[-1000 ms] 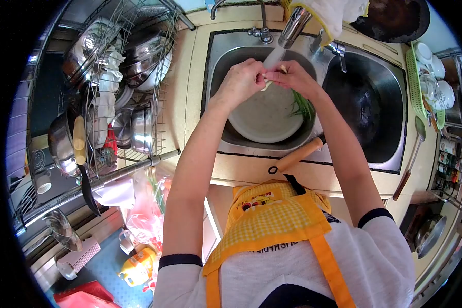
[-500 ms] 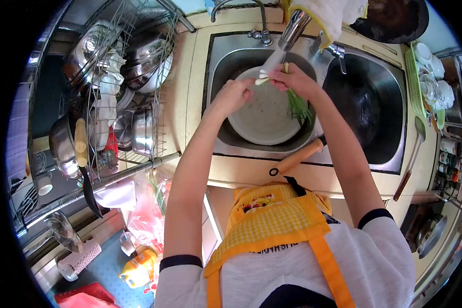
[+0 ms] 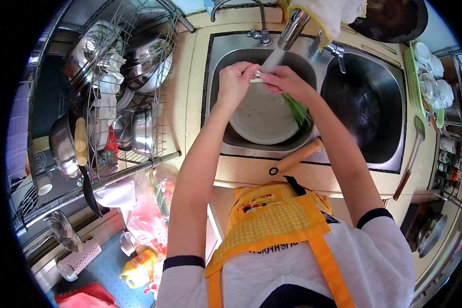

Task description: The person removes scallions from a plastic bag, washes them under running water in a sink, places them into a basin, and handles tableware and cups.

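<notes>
Water runs from the faucet (image 3: 294,30) over the bulb ends of some green onions (image 3: 296,110). My right hand (image 3: 286,82) is closed round their stalks, with the green leaves hanging down to the right. The fingertips of my left hand (image 3: 237,79) are pinched at the white bulbs. Below both hands, a round pale basin (image 3: 264,126) with cloudy water sits in the left sink bowl (image 3: 222,66).
The right sink bowl (image 3: 362,102) holds a dark, wet surface. A wooden-handled tool (image 3: 299,157) lies on the front edge. Left stands a wire rack of pots (image 3: 141,128); right are a green basket (image 3: 415,84) and a spatula (image 3: 410,156).
My left hand moved up and right from beside the bulbs and now pinches them. My right hand has shifted slightly left and down with the green onions.
</notes>
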Demonstrator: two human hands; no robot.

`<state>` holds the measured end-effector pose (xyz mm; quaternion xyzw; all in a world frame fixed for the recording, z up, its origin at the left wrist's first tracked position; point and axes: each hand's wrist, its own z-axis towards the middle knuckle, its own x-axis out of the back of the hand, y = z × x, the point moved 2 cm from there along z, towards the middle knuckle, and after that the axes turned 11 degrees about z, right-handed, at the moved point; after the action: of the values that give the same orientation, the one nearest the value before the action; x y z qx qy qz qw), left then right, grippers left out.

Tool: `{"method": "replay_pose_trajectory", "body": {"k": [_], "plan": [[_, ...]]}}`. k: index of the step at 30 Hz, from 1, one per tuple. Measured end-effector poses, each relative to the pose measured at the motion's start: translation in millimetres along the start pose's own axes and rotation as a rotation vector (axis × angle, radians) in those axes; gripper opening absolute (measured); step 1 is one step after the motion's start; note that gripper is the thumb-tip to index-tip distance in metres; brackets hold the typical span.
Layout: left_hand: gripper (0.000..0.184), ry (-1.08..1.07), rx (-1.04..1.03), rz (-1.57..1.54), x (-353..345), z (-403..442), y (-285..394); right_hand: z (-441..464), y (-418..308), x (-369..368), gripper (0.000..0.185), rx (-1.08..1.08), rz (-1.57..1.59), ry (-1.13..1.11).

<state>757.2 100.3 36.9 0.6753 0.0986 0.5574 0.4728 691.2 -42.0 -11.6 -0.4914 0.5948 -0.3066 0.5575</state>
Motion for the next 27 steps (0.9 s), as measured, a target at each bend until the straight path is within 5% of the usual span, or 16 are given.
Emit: {"method": "replay_pose_trajectory", "body": {"k": [8, 27], "plan": [[0.013, -0.103, -0.280, 0.177, 9.1, 0.0, 3.6, -17.4, -12.1, -5.6, 0.029, 0.099, -0.028, 0.248], [0.014, -0.131, -0.406, 0.113, 15.7, -4.0, 14.5, -14.2, -11.7, -0.8, 0.028, 0.144, 0.047, 0.248]]}}
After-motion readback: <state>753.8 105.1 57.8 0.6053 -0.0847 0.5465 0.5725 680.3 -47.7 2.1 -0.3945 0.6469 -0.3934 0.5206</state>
